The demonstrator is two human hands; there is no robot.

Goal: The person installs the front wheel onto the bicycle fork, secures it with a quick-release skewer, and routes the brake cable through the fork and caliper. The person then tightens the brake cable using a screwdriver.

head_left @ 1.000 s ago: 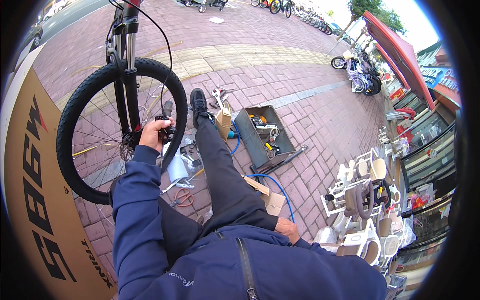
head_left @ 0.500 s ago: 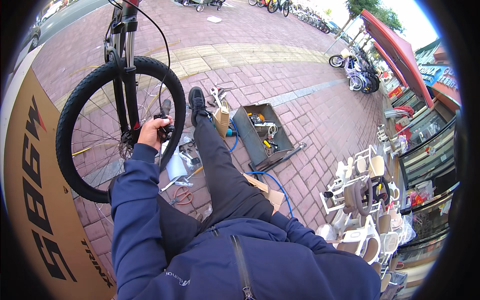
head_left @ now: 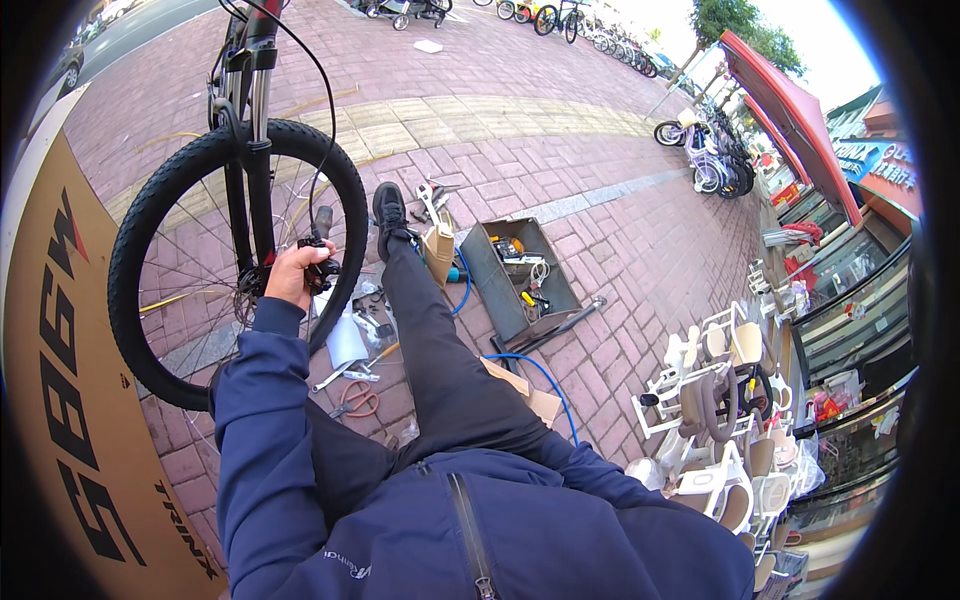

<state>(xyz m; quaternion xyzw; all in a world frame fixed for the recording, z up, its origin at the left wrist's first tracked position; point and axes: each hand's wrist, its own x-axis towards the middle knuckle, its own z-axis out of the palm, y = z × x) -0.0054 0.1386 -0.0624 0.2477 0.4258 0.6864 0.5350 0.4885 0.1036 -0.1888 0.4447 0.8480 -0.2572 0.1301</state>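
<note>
My left hand point(head_left: 290, 274) reaches to the front wheel of a bicycle, fingers closed around a black brake caliper point(head_left: 322, 268). A black cable point(head_left: 333, 112) curves from the top of the suspension fork point(head_left: 260, 190) down to that part. Behind the hand is the wheel hub with its brake disc point(head_left: 247, 280), and the knobbly black tyre point(head_left: 126, 250) rings it. Just beyond the fingers lies a grey-handled tool point(head_left: 322, 218). My right hand is out of sight; its sleeve point(head_left: 610, 475) runs down beside my body.
An open metal toolbox point(head_left: 492, 290) stands right of my outstretched leg. Red-handled scissors point(head_left: 360, 398), a white bottle point(head_left: 346, 342) and small parts lie between my legs. A large cardboard box point(head_left: 120, 430) flanks the left, child seats point(head_left: 710, 400) the right. A blue hose point(head_left: 545, 370) crosses the paving.
My left hand keeps its hold on the brake caliper and has shifted very slightly. The whole view has moved a little; the right hand's edge, faintly visible before, no longer shows.
</note>
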